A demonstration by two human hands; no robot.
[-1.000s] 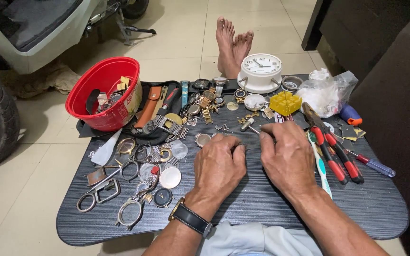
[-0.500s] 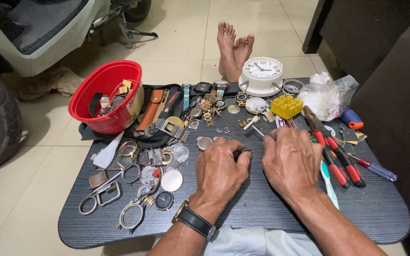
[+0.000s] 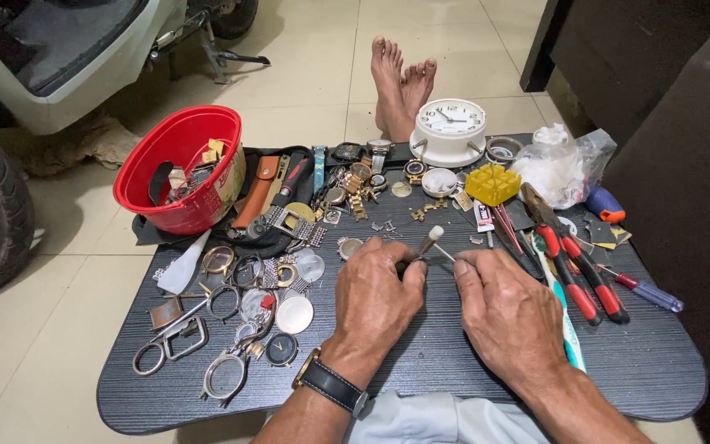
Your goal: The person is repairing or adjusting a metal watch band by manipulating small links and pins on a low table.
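My left hand [image 3: 380,292] rests on the black tray table [image 3: 421,366] with its fingers closed round a thin tool [image 3: 431,240] that has a pale tip. My right hand [image 3: 507,308] lies beside it, fingertips pinched at the same small piece between the two hands; the piece itself is hidden by the fingers. A dark watch with a black strap [image 3: 332,385] sits on my left wrist. Loose watch cases and rings [image 3: 265,284] lie just left of my left hand.
A red bowl [image 3: 178,164] of parts stands at the table's back left. A white clock [image 3: 450,130], a yellow block [image 3: 492,182], a plastic bag [image 3: 564,168], red-handled pliers [image 3: 573,267] and a screwdriver [image 3: 647,292] sit at the back and right. Bare feet [image 3: 400,82] rest beyond the table.
Both hands have stayed at the table's middle, working close together. The fingers have shifted slightly and the thin tool's pale tip now shows above my left hand.
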